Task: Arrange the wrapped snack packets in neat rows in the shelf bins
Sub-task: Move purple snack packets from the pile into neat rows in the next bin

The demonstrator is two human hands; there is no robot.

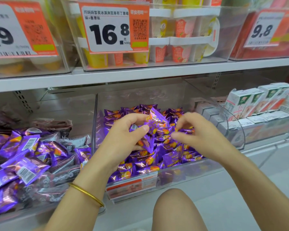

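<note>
From the head view, both bare hands are down in the clear middle bin (157, 184) at the centre of the frame, which is heaped with purple snack packets (172, 157) printed with orange shapes. The left hand (123, 135) has its thumb and fingers closed around a small bunch of those packets (154, 125), one of them lifted and tilted above the heap. A gold bangle (87, 195) sits on that wrist. The right hand (195, 135), just to the right of the held bunch, has its fingers curled and partly spread over the pile; its fingertips are blurred, and I cannot tell whether they pinch anything.

At lower left, a neighbouring bin (40, 212) holds more purple packets (23, 164) mixed with dark brown ones (57, 125), lying loose at all angles. At right, a bin with a curved clear wall (235, 124) holds white cartons (247, 102) standing in a row. On the shelf above, clear tubs carry orange price tags; the middle tag (113, 29) reads 16.8. A bare knee (173, 209) shows at the bottom centre.
</note>
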